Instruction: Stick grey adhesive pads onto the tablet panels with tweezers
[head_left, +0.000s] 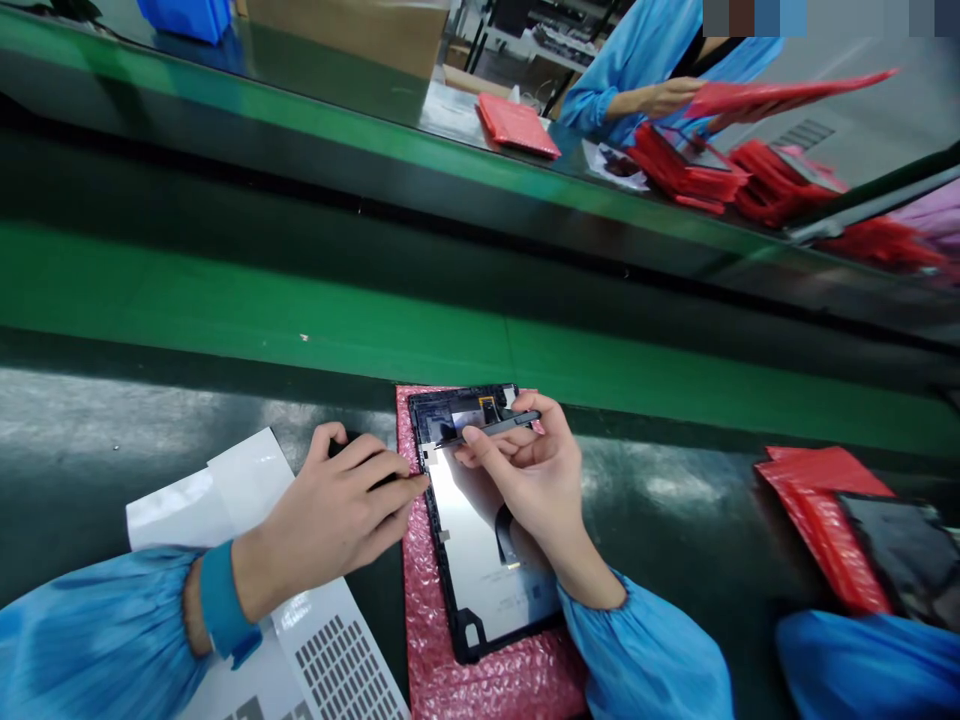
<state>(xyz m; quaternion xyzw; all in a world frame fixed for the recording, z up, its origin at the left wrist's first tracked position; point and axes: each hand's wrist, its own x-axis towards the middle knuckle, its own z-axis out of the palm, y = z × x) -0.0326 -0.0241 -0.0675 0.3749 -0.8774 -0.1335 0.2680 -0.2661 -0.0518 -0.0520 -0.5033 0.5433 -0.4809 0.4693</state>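
A tablet screen in a black frame, its silvery back up (469, 515), lies on a pink bubble-wrap bag (427, 610). My right hand (536, 465) pinches dark tweezers (495, 428), their tips by a small pale tab on the frame's upper left side. My left hand (337, 510) is at the frame's left edge, fingertips touching it. Its fingers are curled, and something black shows among them, mostly hidden. Under my left forearm lie white sheets (247, 480) and a sheet with rows of small grey stickers (345, 655).
Red bubble bags (810, 510) and a dark tablet part (900, 550) lie at right, near another blue sleeve (862, 660). Beyond the green belt (225, 295), a co-worker's hands (667, 97) hold a red bag. More red bags (517, 125) and a blue bin (187, 15) stand there.
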